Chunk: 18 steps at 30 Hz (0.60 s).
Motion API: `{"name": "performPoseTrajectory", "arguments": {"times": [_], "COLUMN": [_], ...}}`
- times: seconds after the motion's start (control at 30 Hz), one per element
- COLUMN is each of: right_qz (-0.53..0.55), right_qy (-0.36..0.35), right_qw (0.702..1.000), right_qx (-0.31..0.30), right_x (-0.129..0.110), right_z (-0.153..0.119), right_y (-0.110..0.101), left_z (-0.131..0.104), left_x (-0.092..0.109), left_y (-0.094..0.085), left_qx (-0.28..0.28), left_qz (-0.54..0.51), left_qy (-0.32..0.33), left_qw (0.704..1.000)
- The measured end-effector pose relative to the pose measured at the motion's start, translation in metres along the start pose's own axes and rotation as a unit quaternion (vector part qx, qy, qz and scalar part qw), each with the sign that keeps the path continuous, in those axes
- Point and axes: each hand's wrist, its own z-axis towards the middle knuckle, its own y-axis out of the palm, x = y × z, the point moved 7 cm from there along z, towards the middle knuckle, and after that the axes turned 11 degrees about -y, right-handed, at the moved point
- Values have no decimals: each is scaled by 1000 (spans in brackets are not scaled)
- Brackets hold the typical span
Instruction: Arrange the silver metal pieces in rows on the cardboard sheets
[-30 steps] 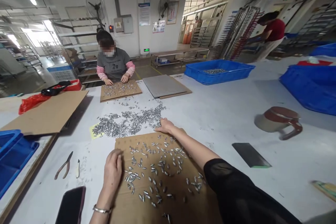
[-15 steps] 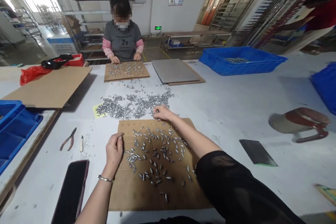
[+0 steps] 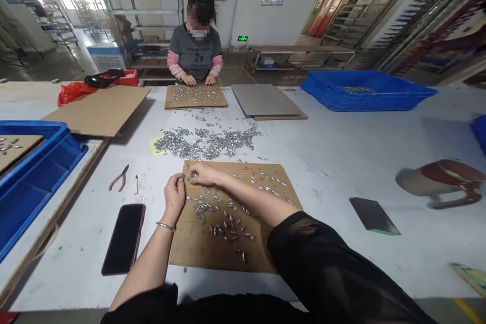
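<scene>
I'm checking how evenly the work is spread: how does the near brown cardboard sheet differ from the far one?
The near brown cardboard sheet has a wide bare strip along its nearest edge; the far brown cardboard sheet is dotted almost all over. The right forearm crosses the near sheet, while none crosses the far sheet. Both carry scattered silvery metal pieces.

The sleeves are sheer black, the bangle silver.

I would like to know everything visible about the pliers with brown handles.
The brown-handled pliers have dark, metallic-looking jaws and lie on the white tabletop, handles spread in a V, tips pointing away from the wearer. They are left of a small white-handled tool, without touching it. Nothing holds them.
</scene>
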Motion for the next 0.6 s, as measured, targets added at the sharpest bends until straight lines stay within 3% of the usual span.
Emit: {"name": "performPoseTrajectory", "arguments": {"times": [0.1, 0.2, 0.33, 0.43, 0.53, 0.6], "right_qz": [-39, -56, -144, -187, -165, -144], "right_qy": [-104, -184, -147, -166, -202, -185], "right_qw": [992, 980, 978, 968, 965, 972], "right_qx": [-61, -58, 13, 0, -31, -7], "right_x": [-24, -38, -34, -39, -40, -31], "right_z": [-31, -69, -116, -154, -189, -205], "right_y": [26, 40, 44, 53, 59, 54], "left_z": [1, -3, -24, -54, -86, -102], "left_x": [0, 11, 37, 49, 53, 53], "left_y": [2, 9, 23, 26, 14, -1], "left_qx": [-9, -46, -135, -201, -252, -272], "left_qz": [14, 46, 110, 163, 202, 219], "left_qy": [12, 48, 128, 172, 202, 211], "left_qw": [1000, 997, 976, 951, 925, 913]}}
